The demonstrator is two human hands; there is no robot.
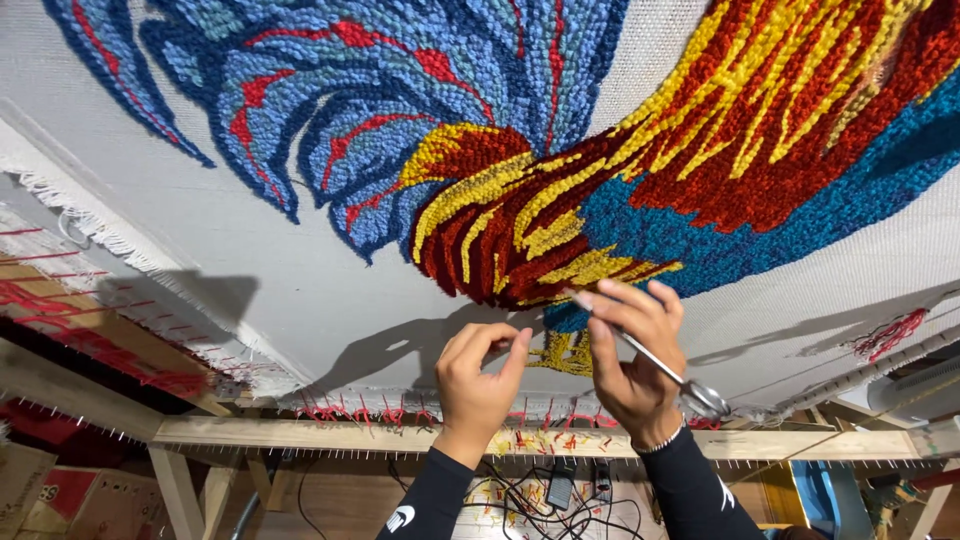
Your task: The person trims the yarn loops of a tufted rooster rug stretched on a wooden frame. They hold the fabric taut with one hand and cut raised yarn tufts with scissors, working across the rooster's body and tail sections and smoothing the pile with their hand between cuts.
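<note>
Wooden frame (400, 436), red yarn tassel (888, 335), perhaps tangled cables (545, 500) below.

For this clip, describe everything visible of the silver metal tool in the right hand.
The slim silver metal tool looks like small scissors or snips: a thin, shiny shaft running diagonally, with rounded loop handles at its lower right end near the wrist. The right hand pinches it between thumb and fingers, which hide its middle. Its pale tip points up and left, at the lower edge of the tufted rooster rug, by the yellow yarn. Whether the tip touches the yarn cannot be told. The left hand is apart from it.
</note>
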